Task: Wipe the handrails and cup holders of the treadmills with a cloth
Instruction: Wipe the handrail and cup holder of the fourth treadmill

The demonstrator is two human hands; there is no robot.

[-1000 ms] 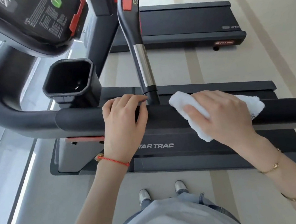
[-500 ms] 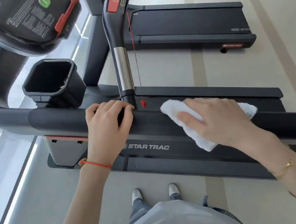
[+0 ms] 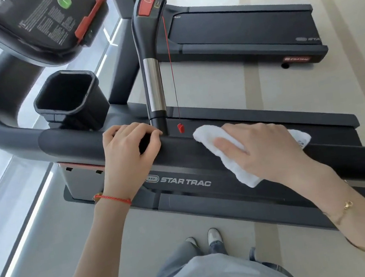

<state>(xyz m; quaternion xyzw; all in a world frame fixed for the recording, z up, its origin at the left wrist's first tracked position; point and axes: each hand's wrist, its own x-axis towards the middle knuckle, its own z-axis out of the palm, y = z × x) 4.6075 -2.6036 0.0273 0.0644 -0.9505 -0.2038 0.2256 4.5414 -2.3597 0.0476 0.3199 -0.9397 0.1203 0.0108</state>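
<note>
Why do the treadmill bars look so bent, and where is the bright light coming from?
Head view: the wide-angle lens bows the handrail and the edges; daylight pours in from the left, washing out the floor strip; the white cloth looks nearly overexposed; the console is slightly soft.

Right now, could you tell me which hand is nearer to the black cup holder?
Left. The left hand grips the handrail just below the cup holder; the right hand presses the white cloth farther along the rail.
</note>
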